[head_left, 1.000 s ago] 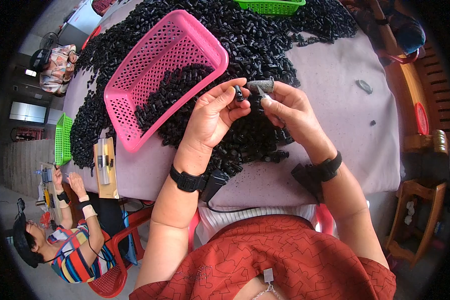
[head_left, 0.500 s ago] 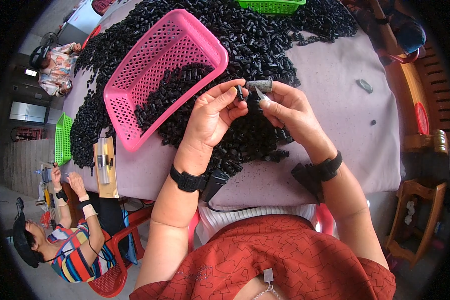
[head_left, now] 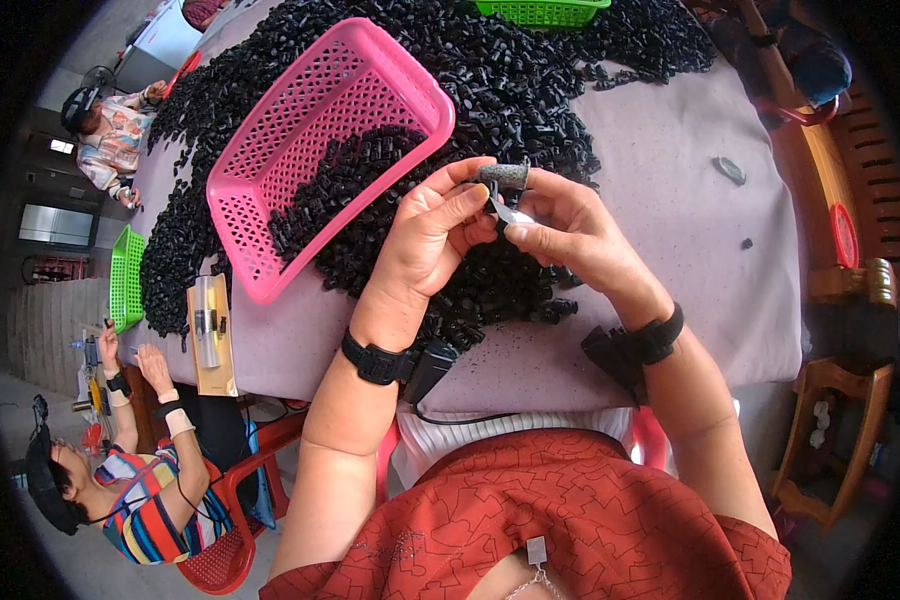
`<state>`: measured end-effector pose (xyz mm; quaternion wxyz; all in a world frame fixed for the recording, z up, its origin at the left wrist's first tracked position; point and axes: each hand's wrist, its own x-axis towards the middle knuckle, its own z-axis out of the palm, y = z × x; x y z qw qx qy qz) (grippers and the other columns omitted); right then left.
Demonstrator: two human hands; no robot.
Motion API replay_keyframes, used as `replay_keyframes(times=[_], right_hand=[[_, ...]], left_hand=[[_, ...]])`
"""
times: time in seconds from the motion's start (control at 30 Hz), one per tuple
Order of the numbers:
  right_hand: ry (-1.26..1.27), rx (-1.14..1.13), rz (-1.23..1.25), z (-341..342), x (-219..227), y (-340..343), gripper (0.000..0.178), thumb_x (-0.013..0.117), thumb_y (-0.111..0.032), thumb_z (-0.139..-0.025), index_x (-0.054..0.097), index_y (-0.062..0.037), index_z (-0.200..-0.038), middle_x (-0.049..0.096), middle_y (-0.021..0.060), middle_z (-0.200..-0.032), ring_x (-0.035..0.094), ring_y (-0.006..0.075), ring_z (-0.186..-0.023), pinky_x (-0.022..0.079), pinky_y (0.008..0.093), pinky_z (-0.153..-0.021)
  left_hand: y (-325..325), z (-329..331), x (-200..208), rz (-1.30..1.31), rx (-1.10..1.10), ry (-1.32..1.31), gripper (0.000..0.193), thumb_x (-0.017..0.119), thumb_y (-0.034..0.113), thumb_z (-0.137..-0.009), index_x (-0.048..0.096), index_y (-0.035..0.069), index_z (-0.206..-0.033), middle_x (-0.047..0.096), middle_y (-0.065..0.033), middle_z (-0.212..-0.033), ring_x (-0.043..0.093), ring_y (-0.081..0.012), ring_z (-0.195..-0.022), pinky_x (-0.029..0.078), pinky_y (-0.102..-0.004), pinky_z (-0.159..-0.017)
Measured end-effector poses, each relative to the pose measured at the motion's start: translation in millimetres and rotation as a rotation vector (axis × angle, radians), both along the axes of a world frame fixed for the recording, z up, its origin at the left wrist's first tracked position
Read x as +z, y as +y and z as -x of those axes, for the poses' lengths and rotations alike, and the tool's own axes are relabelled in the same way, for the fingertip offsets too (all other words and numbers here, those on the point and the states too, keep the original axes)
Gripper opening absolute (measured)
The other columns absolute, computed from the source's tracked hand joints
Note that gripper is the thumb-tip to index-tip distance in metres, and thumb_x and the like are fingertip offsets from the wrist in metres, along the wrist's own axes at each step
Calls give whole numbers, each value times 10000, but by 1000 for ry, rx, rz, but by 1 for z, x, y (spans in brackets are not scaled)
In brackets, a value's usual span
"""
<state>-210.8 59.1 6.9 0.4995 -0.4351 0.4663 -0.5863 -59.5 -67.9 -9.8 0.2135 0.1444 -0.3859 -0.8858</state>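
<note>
Over the heap of small black plastic parts, my two hands meet. My left hand pinches a black plastic part between thumb and fingers, and the fingers partly hide it. My right hand is closed on a small pointed knife; its pale blade lies against or very near the part. A speckled grey finger cover sits on the right index fingertip. Left of my hands, a pink perforated basket rests tilted on the heap, with more black parts in it.
Green baskets stand at the far edge and left edge. A tan board with a clear tube lies at the near left. A small clear piece lies on the cloth at right. Other people sit around the table.
My right hand has moved left, bringing the knife and finger cover over the part in my left hand. My left hand has barely shifted.
</note>
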Motion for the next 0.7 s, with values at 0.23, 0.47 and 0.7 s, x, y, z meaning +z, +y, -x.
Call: replay_keyframes(times=[0.23,0.47,0.7], right_hand=[[-16,71,-24,5,0,1,457,685,-234,-888,545,-27,-1271,586,-40,-782,479,20,-624,380,174,-522],[-21,54,10,3,-1,1,464,674,-235,-896,544,-31,-1293,578,-45,-772,469,16,-614,374,174,-517],[-22,44,-6,3,3,2,455,665,-212,-896,549,-26,-1295,579,-47,-786,467,11,-627,376,169,-523]], left_hand=[[3,2,4,-48,12,-5,336,649,63,-892,553,16,-1210,672,-65,-968,654,-104,-719,574,-224,-648],[2,2,6,-57,-4,-3,332,645,66,-895,558,13,-1212,672,-62,-970,650,-102,-715,573,-222,-645],[2,1,4,-68,-19,10,331,644,64,-895,561,10,-1211,668,-64,-973,649,-101,-708,576,-223,-644]])
